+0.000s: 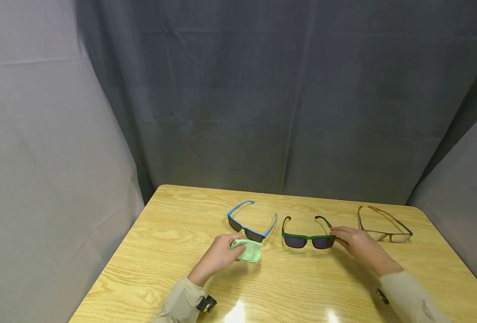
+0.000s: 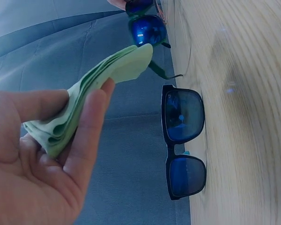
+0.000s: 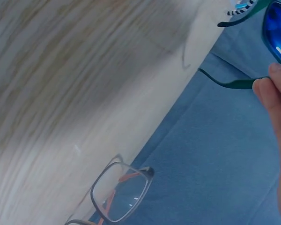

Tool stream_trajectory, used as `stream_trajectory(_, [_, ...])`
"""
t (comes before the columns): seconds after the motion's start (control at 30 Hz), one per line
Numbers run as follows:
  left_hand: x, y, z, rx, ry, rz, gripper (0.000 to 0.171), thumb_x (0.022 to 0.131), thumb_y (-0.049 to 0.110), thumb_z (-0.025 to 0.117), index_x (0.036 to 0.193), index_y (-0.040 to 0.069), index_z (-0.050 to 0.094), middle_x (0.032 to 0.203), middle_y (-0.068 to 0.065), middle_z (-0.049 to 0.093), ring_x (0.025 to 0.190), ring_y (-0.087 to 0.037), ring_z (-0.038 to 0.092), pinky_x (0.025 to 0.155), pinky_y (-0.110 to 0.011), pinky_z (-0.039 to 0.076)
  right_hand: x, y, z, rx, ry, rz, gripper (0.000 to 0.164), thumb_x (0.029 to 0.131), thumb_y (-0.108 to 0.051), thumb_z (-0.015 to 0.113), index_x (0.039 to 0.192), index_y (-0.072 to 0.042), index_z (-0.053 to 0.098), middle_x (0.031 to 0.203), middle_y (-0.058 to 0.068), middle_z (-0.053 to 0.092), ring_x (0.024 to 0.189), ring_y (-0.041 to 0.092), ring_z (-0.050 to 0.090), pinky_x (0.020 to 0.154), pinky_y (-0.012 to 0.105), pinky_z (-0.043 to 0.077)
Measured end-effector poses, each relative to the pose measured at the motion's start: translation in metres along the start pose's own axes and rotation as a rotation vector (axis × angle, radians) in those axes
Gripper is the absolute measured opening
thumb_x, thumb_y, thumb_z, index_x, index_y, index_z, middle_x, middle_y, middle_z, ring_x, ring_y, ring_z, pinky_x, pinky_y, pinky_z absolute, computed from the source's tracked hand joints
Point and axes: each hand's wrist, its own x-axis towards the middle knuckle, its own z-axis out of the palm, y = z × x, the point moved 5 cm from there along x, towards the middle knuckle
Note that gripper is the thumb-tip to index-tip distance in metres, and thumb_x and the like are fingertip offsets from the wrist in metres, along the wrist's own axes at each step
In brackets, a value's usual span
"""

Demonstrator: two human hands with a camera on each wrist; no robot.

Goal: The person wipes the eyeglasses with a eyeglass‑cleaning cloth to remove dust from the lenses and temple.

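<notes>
A folded light green cloth (image 1: pixel 249 251) is pinched between the thumb and fingers of my left hand (image 1: pixel 221 253); its stacked layers show in the left wrist view. My right hand (image 1: pixel 365 250) grips the green-framed sunglasses (image 1: pixel 308 237) by the temple near the hinge, at their right end. Their dark lenses face me, and both temples are unfolded toward the back. In the right wrist view, thumb and fingertips close on the green temple (image 3: pixel 241 84). Just beyond my left hand, the blue-framed sunglasses (image 1: pixel 244 228) rest on the table with temples spread.
Clear-lens eyeglasses (image 1: pixel 391 236) with brownish temples lie on the wooden table (image 1: pixel 173 233) at the right, just past my right hand. A dark grey curtain (image 1: pixel 222 112) hangs behind the table's back edge, with pale fabric (image 1: pixel 52 157) at the left side.
</notes>
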Motion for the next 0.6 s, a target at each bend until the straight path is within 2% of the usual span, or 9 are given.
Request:
stream_trajectory(0.13, [0.0,0.0,-0.001,0.0,0.007,0.004,0.017,0.092,0.009,0.059,0.105,0.0,0.066,0.083,-0.005,0.064,0.065,-0.019,0.062,0.054,-0.023,0.052,0.002,-0.003,-0.004,0.026,0.025,0.03,0.042,0.064,0.009,0.077,0.104,-0.001,0.069,0.101,0.01,0.069,0.086,0.024,0.067,0.07,0.033,0.055])
stream_trajectory(0.43, [0.002,0.001,-0.002,0.016,0.029,0.015,0.014,0.092,0.009,0.058,0.1,0.004,0.069,0.079,-0.001,0.064,0.065,-0.014,0.061,0.056,-0.023,0.052,0.009,-0.014,-0.019,0.03,0.068,0.036,0.047,0.064,0.009,0.077,0.108,-0.001,0.067,0.099,0.008,0.069,0.083,0.02,0.068,0.07,0.024,0.053])
stream_trajectory(0.6, [0.001,0.004,-0.004,0.019,0.041,0.028,0.026,0.094,0.013,0.056,0.114,0.0,0.065,0.083,-0.002,0.065,0.066,-0.013,0.061,0.057,-0.025,0.054,0.018,-0.021,-0.029,0.049,0.109,0.022,0.047,0.06,0.011,0.078,0.105,-0.001,0.069,0.097,0.007,0.07,0.081,0.02,0.068,0.069,0.021,0.052])
